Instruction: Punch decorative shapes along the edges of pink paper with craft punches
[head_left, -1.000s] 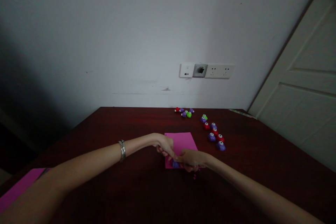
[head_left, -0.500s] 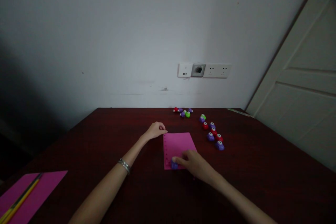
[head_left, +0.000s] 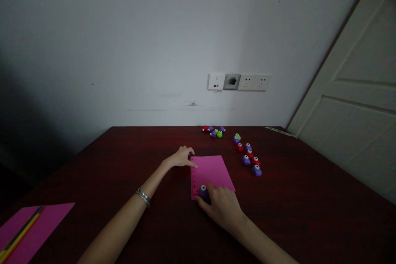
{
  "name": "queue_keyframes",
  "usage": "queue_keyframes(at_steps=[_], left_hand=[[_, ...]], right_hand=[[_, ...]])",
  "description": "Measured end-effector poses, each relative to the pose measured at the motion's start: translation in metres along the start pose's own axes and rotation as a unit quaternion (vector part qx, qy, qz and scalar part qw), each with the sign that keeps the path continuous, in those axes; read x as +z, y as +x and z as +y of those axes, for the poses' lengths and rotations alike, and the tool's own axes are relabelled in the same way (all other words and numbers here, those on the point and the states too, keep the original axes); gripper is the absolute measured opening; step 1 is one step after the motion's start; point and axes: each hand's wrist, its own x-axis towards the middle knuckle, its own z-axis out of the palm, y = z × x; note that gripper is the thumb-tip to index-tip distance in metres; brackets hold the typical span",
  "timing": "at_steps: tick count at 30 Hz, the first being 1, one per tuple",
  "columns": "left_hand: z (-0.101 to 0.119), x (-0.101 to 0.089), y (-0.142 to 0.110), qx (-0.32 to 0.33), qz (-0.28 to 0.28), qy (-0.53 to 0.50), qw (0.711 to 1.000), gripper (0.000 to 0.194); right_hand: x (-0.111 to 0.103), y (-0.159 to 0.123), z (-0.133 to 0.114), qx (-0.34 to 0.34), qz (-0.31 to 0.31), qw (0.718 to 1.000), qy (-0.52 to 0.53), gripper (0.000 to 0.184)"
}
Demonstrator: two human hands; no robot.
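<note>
A pink sheet of paper [head_left: 212, 168] lies in front of me, with a column of small punched marks down its left edge. At its lower left corner stands a small purple craft punch [head_left: 203, 191] with a white, dark-centred round top. My right hand [head_left: 223, 207] has its thumb and index finger around the right side of this punch. By the upper left corner is my left hand [head_left: 182, 157], thumb and index finger apart, the thumb tip over the sheet's edge. No object shows between those fingers.
Several red and purple craft punches [head_left: 249, 154] stand right of the sheet. More purple, red and green ones [head_left: 213, 133] lie at the back near the wall. A second pink sheet [head_left: 51, 222] with yellow and dark pencils [head_left: 23, 233] lies at the front left.
My right thumb has come off the punch's top, and the hand has shifted to the punch's side and lower. My left thumb and index finger have spread apart from their pinch at the corner.
</note>
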Motion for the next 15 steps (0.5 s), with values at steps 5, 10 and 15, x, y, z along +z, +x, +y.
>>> queue_keyframes(at_steps=[5,10,15], left_hand=[[0.0002,-0.0001,0.0001,-0.009,-0.013,0.005,1.0,0.064],[0.0045,-0.0027,-0.0019,-0.02,-0.022,0.005,1.0,0.057],[0.0028,-0.0015,-0.0015,-0.024,-0.025,0.001,0.999,0.056]], right_hand=[[0.0026,0.0005,-0.0005,0.004,-0.001,1.0,-0.009,0.038],[0.0037,0.0012,-0.0009,-0.002,0.007,1.0,-0.008,0.035],[0.0001,-0.0024,-0.0013,-0.011,0.003,1.0,-0.004,0.034]])
